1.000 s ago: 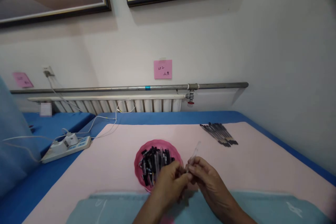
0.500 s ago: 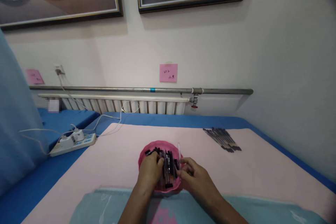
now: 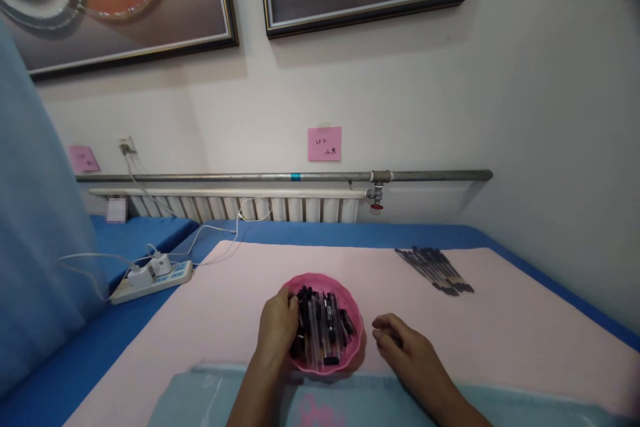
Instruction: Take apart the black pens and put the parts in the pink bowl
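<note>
A round pink bowl with a wavy rim [image 3: 357, 347] stands on the pink cloth in front of me. Clear and black pen parts [image 3: 320, 327] lie heaped inside it, the clear barrels mostly lengthwise. My left hand [image 3: 277, 323] is closed on the bowl's left rim, the thumb reaching just inside near the black pieces. Just right of the bowl, apart from it, hovers my right hand [image 3: 407, 353]. Its fingers are loosely bent and apart, with nothing visible in them. Farther back on the right, several dark pens [image 3: 435, 270] lie side by side in a fanned row.
A pink cloth [image 3: 240, 307] covers the blue table, with a teal cloth [image 3: 200, 393] along the near edge. On the left are a power strip [image 3: 150, 285] with white chargers and cables, and a blue curtain [image 3: 45, 247]. A radiator and pipe [image 3: 240, 178] run along the wall behind.
My right hand has moved right, off the bowl, and no longer holds the clear barrel upright. My left hand has shifted from over the pen parts to the left rim. The view has tilted slightly up.
</note>
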Available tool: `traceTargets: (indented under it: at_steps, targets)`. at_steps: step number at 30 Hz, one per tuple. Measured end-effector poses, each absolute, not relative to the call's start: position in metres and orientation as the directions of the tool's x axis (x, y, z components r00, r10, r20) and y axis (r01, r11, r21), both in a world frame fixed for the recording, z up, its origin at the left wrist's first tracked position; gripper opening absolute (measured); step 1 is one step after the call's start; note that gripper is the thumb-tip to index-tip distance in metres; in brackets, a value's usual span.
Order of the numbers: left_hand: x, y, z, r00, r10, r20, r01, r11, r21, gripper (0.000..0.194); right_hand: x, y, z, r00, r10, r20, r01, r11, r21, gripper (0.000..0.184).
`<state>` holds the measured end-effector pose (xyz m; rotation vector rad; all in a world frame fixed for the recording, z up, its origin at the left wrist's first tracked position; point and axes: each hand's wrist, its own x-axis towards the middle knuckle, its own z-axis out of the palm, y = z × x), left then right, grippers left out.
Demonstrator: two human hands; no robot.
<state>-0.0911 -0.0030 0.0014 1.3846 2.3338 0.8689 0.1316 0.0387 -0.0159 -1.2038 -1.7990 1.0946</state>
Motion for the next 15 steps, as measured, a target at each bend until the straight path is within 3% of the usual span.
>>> traceTargets:
  at_steps: [9, 15]
  targets:
    - [-0.094, -0.002, 0.002, -0.513, 0.855, 0.079, 0.683, 0.351, 0.64, 0.022, 0.131, 0.045, -0.025, -0.404, 0.911, 0.087, 0.461, 0.285, -0.84, 0.016]
    - [-0.077, 0.001, -0.003, -0.438, 0.896, 0.075, 0.706, 0.29, 0.646, 0.025, 0.135, 0.049, -0.031, -0.457, 0.877, 0.15, 0.476, 0.384, -0.791, 0.021]
